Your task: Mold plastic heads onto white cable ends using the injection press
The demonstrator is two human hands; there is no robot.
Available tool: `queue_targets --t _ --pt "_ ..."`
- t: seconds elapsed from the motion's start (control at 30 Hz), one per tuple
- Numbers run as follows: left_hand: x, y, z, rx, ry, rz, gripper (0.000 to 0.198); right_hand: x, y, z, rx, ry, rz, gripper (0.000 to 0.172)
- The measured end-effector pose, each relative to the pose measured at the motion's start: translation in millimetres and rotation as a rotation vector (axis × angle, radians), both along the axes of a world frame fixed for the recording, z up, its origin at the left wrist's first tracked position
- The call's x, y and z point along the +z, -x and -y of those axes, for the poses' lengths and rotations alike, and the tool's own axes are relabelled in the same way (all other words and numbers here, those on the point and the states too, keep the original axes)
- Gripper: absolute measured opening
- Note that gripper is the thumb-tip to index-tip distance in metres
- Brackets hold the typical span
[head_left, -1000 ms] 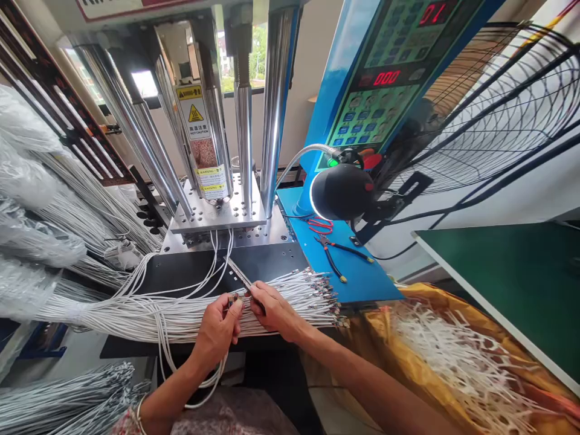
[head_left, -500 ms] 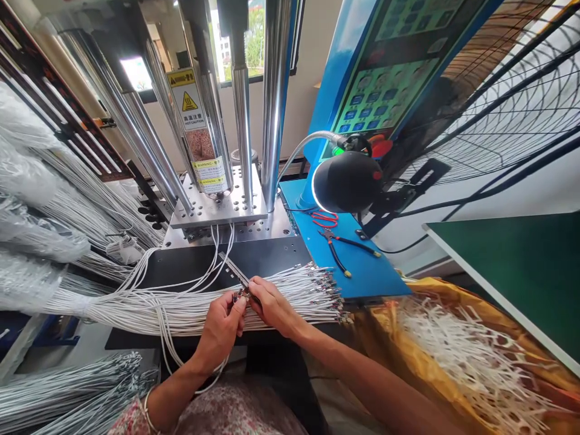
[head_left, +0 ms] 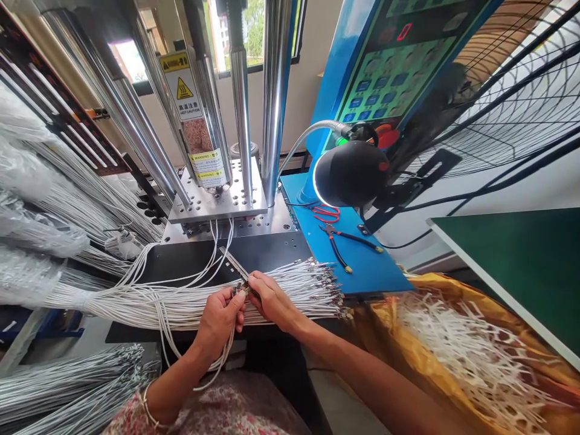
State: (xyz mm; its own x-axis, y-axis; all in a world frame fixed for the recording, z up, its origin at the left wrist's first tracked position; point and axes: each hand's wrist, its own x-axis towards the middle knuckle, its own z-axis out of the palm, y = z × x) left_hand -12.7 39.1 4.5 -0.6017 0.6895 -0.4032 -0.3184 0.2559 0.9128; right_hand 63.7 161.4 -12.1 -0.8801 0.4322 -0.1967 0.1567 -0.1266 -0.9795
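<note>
My left hand [head_left: 220,319] is closed in a pinch on the metal-tipped end of a white cable. My right hand [head_left: 270,298] is closed round a narrow metal strip [head_left: 234,265] that slants up and away toward the press. Both hands meet just above a thick bundle of white cables [head_left: 181,305] that lies across the black work plate [head_left: 267,251]. The bundle's metal terminals [head_left: 328,290] fan out at the right. A few loose white cables [head_left: 217,238] run from under the press's steel plate [head_left: 217,202] down toward my hands.
A vertical press with chrome columns [head_left: 272,96] stands behind. To the right is a blue control panel [head_left: 385,72], a black lamp [head_left: 351,175], and red scissors [head_left: 326,212] and cutters [head_left: 338,248] on a blue shelf. White plastic offcuts [head_left: 453,350] lie on yellow cloth. More cable bundles [head_left: 58,386] lie at the left.
The view has tilted down slightly. My hands have stayed together over the bundle, the left fingers shifting a little closer to the strip's near end.
</note>
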Motion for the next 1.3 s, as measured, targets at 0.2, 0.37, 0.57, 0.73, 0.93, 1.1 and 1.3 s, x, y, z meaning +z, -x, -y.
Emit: queue_targets --t 0.2,0.37,0.57,0.73,0.93,1.1,1.3 --pt "-3.4 0.5 1.0 0.023 -0.029 0.055 0.035 4.0 -2.0 0.2 0.039 -0.03 -0.004 0.026" --pt "-2.7 0.2 1.2 0.001 -0.023 0.02 0.031 0.7 -4.4 -1.3 0.007 0.058 -0.01 0.027" --pt "-3.5 -4.7 1.6 -0.002 -0.054 0.068 0.029 -4.7 -3.5 -0.6 0.006 0.064 -0.017 0.029" --pt "-4.0 -5.5 2.1 0.039 -0.061 0.1 0.028 -4.4 -5.3 -1.2 0.044 -0.045 0.013 0.028" --pt "-6.3 -5.9 -1.0 0.018 -0.044 -0.028 0.033 -4.4 -6.3 -2.9 0.095 -0.172 0.03 0.027" --pt "-3.4 7.3 5.2 -0.018 0.019 -0.03 0.031 1.3 -6.9 -0.2 0.07 0.024 0.0 0.026" --pt "5.4 13.9 14.3 -0.029 0.056 -0.169 0.032 4.1 -8.1 3.2 0.02 0.161 -0.035 0.027"
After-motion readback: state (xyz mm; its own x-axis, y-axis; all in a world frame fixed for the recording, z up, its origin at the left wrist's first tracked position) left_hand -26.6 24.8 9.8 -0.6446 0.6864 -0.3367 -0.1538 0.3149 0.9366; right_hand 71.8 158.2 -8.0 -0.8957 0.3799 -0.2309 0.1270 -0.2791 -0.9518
